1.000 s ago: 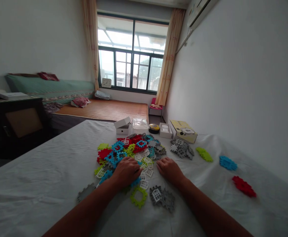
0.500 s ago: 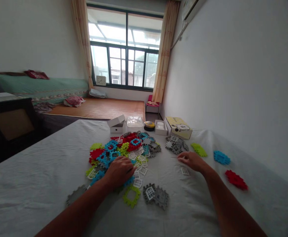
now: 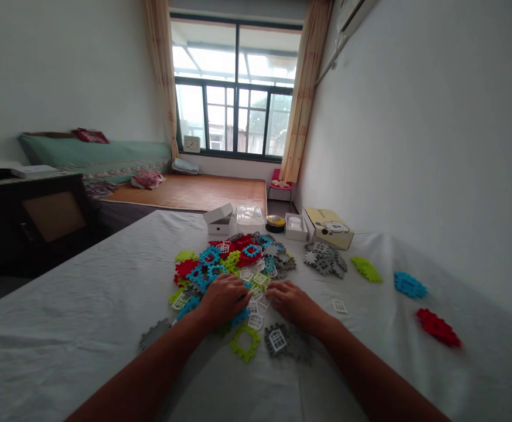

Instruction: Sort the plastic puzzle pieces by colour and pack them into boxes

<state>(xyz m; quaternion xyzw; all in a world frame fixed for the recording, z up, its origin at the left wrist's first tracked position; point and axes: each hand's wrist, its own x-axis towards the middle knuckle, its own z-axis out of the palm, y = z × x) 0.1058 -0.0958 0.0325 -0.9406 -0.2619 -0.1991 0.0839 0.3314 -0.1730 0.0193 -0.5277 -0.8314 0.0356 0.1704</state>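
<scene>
My left hand (image 3: 224,300) lies over the front of a heap of colourful plastic interlocking tiles, its fingers curled. Whatever is inside it is hidden. Blue tiles (image 3: 240,317) show beneath it. My right hand (image 3: 292,303) reaches in from the right, fingers bent and a little apart, tips beside a white lattice window piece (image 3: 263,301). Nothing held shows in it. More white window pieces (image 3: 255,322) lie between the hands. In front are a lime-green tile frame (image 3: 245,353) and a dark grey tile with a white window (image 3: 277,340) on it.
Right of the heap lie a grey tile pile (image 3: 325,259), green tiles (image 3: 365,269), blue tiles (image 3: 409,285), red tiles (image 3: 437,327) and a single white window piece (image 3: 339,306). Behind stand an open white box (image 3: 219,221), a clear container (image 3: 249,218), a round tin (image 3: 275,223) and a yellow box (image 3: 328,227).
My right hand has moved left, from beside the grey pile to the white window pieces. The left hand stays over the heap. The view has turned slightly left.
</scene>
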